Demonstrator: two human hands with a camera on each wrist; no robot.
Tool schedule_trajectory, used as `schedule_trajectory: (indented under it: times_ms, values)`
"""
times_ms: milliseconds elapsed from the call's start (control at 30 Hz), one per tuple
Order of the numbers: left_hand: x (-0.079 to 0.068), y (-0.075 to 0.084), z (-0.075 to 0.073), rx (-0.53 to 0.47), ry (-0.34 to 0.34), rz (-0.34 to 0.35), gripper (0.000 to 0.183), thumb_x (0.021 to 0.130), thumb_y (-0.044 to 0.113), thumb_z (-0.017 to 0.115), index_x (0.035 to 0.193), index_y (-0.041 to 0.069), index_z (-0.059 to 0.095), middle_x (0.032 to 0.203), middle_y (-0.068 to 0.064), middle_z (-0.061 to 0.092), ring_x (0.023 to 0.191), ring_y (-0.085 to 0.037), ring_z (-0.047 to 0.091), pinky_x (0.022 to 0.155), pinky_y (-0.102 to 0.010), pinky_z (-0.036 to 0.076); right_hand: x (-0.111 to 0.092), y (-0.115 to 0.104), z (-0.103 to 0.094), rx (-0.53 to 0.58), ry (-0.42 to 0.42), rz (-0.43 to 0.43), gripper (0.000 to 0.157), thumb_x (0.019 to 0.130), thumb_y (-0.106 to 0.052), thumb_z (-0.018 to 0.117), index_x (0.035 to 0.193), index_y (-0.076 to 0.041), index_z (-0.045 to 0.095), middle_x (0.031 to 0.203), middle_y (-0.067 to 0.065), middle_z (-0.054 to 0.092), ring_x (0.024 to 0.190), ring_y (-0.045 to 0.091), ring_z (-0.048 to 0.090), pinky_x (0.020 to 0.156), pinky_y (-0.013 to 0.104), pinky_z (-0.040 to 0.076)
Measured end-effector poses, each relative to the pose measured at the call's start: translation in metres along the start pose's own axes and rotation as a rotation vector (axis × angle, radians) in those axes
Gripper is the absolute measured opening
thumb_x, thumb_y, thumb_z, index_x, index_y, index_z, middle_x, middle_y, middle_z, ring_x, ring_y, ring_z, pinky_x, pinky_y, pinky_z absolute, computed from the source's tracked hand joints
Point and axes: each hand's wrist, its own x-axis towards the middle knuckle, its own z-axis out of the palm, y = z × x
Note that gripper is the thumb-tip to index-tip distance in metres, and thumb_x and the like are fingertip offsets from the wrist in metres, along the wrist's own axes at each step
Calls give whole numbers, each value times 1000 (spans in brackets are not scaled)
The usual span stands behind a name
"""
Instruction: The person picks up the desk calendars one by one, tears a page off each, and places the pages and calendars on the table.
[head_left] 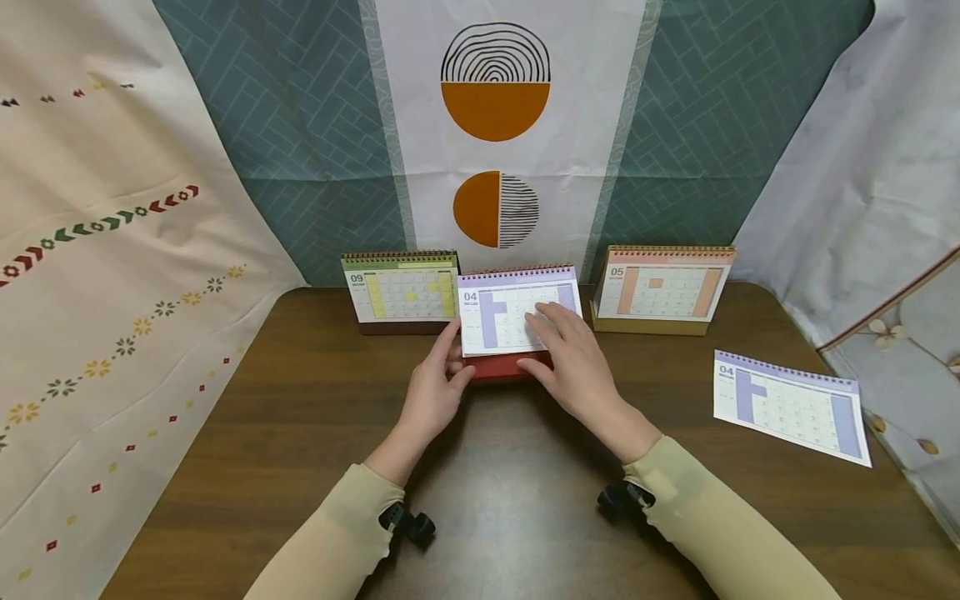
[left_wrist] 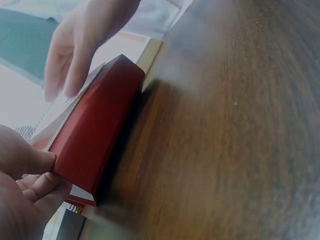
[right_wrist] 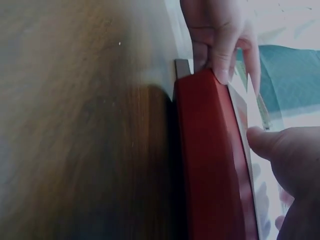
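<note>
A desk calendar (head_left: 517,312) with a red base (left_wrist: 100,125) stands in the middle, its front purple page reading 04. My left hand (head_left: 435,392) grips its left end, thumb (left_wrist: 42,161) on the front corner and fingers around the side. Over the right half of the page spreads my right hand (head_left: 573,358), fingers loosely extended and thumb down by the red base. In the right wrist view the right thumb (right_wrist: 265,142) is beside the page's lower edge. A loose purple calendar sheet (head_left: 795,407), also marked 04, lies flat on the table to the right.
A green-topped calendar (head_left: 401,292) marked 09 stands directly left of the red one. Another calendar (head_left: 663,287), orange-topped and marked 05, stands to its right. Cloth hangings (head_left: 322,133) enclose the brown wooden table (head_left: 495,500) at the back and both sides.
</note>
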Motion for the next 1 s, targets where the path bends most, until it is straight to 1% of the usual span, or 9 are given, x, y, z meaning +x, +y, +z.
schedule_trajectory:
  times_ms: [133,233,367,533,600,667,800,867,1000]
  values:
    - [-1,1,-1,-1,-3,-7,82,103,-2,76,173,21,39,125,-15,70,102,-26,70,86,-42,58,12,-7,11,12,-18,-59,72,95,-30,91,154,-4,61,162,19,52,152,39,45,129,54,28]
    - [-1,1,0,-9,-9,-14,82,103,-2,75,173,22,39,126,-14,71,102,-26,71,85,-40,58,18,-9,17,12,-16,-81,71,95,-31,91,154,-4,62,161,19,53,150,39,46,128,54,30]
    - [-1,2,0,-11,-7,-9,82,103,-2,76,173,21,39,127,-14,71,102,-26,70,85,-40,58,23,-10,22,1,-13,-88,68,96,-31,90,153,-3,64,159,19,54,148,39,48,128,53,31]
    - [0,2,-1,-11,1,-6,82,103,-1,76,173,21,39,127,-14,71,103,-26,70,85,-40,58,26,-10,24,-2,-10,-92,64,97,-31,89,151,-4,65,157,18,56,147,38,49,127,52,32]
    - [0,1,-2,-17,3,-5,81,103,-1,76,173,20,39,127,-14,71,103,-26,70,86,-41,58,26,-10,23,-1,-4,-102,58,98,-30,87,147,-4,69,154,17,59,145,37,51,126,52,33]
    - [0,0,-1,-28,7,-5,81,103,-1,76,172,16,38,127,-15,70,103,-27,71,87,-42,59,26,-10,22,2,4,-116,48,101,-27,85,143,-6,73,149,15,64,142,36,54,125,51,36]
    - [1,-2,-1,-57,10,-3,82,102,-1,78,172,8,36,125,-16,70,101,-26,73,86,-42,59,27,-12,21,0,31,-150,30,105,-20,79,133,-9,80,136,10,73,131,30,65,116,47,47]
    - [2,-3,-1,-69,8,-5,83,102,-1,78,172,7,35,125,-16,70,100,-26,73,85,-42,59,28,-13,20,-9,46,-161,25,107,-17,76,130,-9,81,131,8,76,126,27,68,111,45,52]
    - [1,-4,0,-76,3,-6,81,102,-2,78,171,7,36,128,-17,69,100,-24,74,83,-40,59,27,-15,18,-30,91,-175,20,105,-13,77,123,-8,83,122,6,79,118,25,72,103,44,57]
